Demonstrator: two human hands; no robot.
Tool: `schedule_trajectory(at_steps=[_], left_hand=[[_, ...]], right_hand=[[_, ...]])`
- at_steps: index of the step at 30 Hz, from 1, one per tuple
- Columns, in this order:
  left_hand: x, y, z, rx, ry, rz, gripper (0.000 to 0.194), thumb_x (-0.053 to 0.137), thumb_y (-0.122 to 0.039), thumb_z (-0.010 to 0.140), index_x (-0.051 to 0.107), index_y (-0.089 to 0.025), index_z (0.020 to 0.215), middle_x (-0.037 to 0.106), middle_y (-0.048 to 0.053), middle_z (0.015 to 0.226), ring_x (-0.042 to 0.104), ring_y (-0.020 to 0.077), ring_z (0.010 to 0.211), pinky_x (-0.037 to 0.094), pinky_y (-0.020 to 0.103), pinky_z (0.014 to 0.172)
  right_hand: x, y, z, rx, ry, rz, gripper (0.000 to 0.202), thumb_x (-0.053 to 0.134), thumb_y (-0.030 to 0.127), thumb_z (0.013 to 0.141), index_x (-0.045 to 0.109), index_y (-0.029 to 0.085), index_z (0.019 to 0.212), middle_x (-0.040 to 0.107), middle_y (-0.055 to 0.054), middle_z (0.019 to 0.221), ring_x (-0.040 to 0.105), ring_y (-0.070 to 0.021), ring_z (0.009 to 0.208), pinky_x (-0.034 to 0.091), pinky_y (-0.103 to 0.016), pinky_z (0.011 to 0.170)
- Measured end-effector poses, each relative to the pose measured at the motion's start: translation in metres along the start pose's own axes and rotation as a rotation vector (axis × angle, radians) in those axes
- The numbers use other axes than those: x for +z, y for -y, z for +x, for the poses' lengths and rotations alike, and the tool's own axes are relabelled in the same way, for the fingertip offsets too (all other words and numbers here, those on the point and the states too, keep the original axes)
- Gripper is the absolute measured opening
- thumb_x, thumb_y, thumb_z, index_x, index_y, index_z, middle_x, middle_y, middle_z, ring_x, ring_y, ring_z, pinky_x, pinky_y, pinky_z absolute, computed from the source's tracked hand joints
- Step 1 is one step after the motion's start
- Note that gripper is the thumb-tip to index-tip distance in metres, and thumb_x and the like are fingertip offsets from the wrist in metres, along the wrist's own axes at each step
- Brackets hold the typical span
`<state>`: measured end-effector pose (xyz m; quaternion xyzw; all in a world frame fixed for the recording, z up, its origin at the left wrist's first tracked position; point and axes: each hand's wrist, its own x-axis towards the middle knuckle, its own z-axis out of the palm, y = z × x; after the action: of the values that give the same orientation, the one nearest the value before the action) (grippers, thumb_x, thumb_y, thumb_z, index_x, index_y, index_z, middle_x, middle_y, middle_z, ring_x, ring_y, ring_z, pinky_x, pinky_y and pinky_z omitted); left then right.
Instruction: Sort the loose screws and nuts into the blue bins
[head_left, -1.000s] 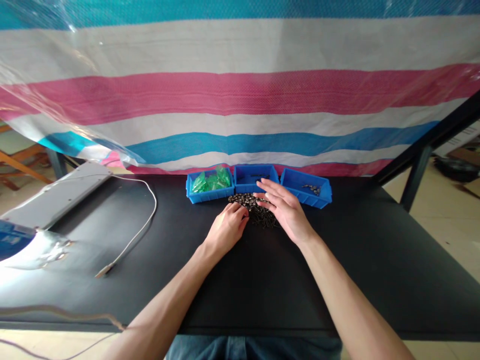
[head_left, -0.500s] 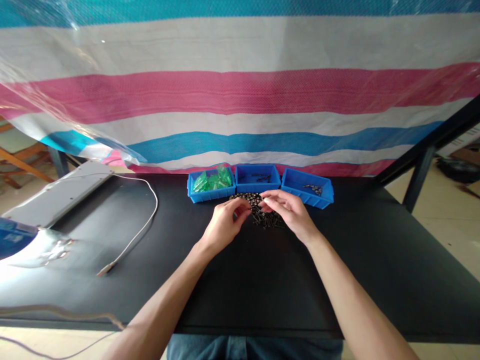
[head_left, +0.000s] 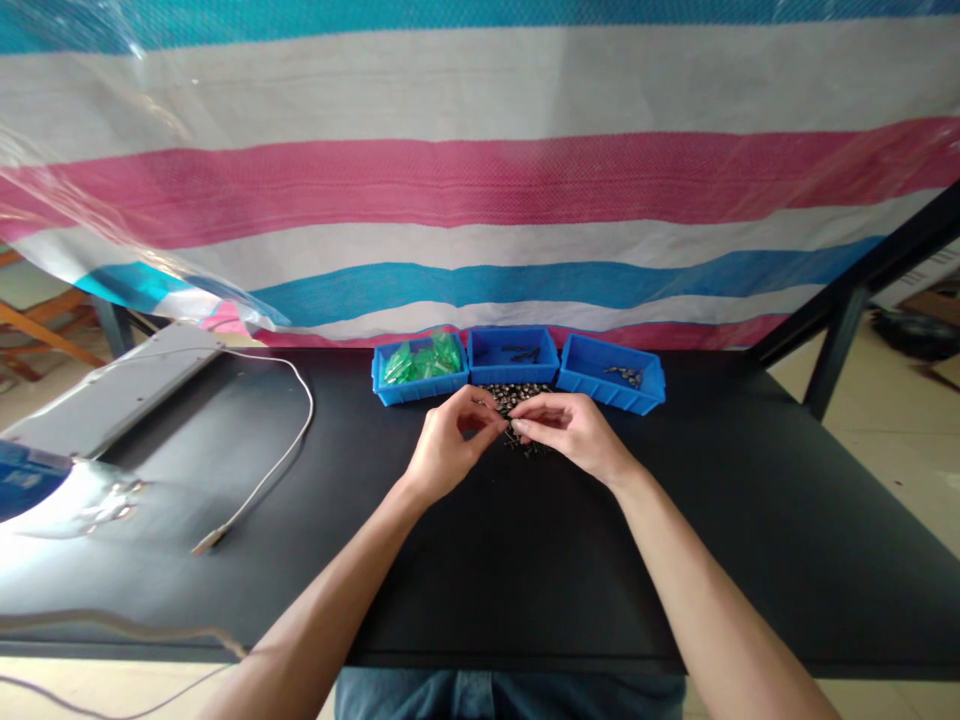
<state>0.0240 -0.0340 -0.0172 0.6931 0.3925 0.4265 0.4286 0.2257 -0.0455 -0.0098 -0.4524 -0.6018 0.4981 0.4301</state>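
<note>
My left hand [head_left: 459,436] and my right hand [head_left: 571,432] meet fingertip to fingertip over a pile of small metal screws and nuts [head_left: 517,394] on the black table. Thumb and forefinger of each hand are pinched together. Whatever small piece sits between them is too small to name. Behind the pile stand three blue bins: the left bin [head_left: 388,392] holds green plastic pieces [head_left: 424,362], the middle bin [head_left: 511,372] a few dark screws, and the right bin [head_left: 613,390] some small metal parts [head_left: 624,376].
A white cable [head_left: 306,432] with a plug curves across the left of the black table [head_left: 517,580]. Beyond it lie a long grey metal box [head_left: 127,385] and a clear plastic bag [head_left: 82,495]. A striped sheet [head_left: 480,180] hangs behind; a black frame post [head_left: 862,275] slants at right.
My right hand has dropped slightly and moved left, so its fingertips now meet those of my left hand. The fingers of the right hand have closed into a pinch.
</note>
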Motion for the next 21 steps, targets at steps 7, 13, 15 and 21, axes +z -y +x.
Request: schedule_trajectory(at_steps=[7, 13, 15, 21], left_hand=[[0.002, 0.011, -0.005, 0.283, 0.209, 0.525, 0.017, 0.064, -0.021, 0.093, 0.07, -0.019, 0.109, 0.071, 0.007, 0.102, 0.066, 0.0202, 0.093, 0.056, 0.033, 0.087], [0.011, 0.02, -0.007, 0.356, 0.245, 0.671, 0.018, 0.056, -0.019, 0.098, 0.071, -0.017, 0.109, 0.07, 0.008, 0.105, 0.063, 0.0223, 0.098, 0.055, 0.036, 0.09], [0.01, 0.02, -0.007, 0.347, 0.244, 0.682, 0.017, 0.054, -0.018, 0.099, 0.071, -0.018, 0.103, 0.07, 0.008, 0.1, 0.063, 0.0217, 0.095, 0.055, 0.035, 0.087], [0.003, 0.016, -0.005, 0.322, 0.229, 0.686, 0.012, 0.056, -0.018, 0.098, 0.068, -0.02, 0.096, 0.068, 0.005, 0.096, 0.061, 0.0206, 0.092, 0.053, 0.032, 0.084]], right_hand=[[-0.005, 0.0, 0.003, -0.123, -0.199, 0.236, 0.061, 0.086, 0.033, 0.075, 0.066, 0.03, 0.132, 0.072, -0.006, 0.127, 0.068, -0.0268, 0.116, 0.051, -0.048, 0.107], [0.0, -0.001, 0.003, -0.162, -0.167, 0.276, 0.064, 0.08, 0.033, 0.082, 0.055, 0.036, 0.141, 0.064, -0.006, 0.139, 0.068, -0.0269, 0.118, 0.047, -0.052, 0.112], [-0.001, -0.001, 0.002, -0.153, -0.163, 0.257, 0.055, 0.078, 0.034, 0.084, 0.06, 0.033, 0.136, 0.066, -0.007, 0.135, 0.071, -0.0258, 0.11, 0.05, -0.05, 0.109], [-0.002, 0.001, 0.001, -0.125, -0.155, 0.201, 0.049, 0.078, 0.036, 0.084, 0.063, 0.027, 0.13, 0.072, -0.009, 0.124, 0.073, -0.0241, 0.099, 0.054, -0.047, 0.1]])
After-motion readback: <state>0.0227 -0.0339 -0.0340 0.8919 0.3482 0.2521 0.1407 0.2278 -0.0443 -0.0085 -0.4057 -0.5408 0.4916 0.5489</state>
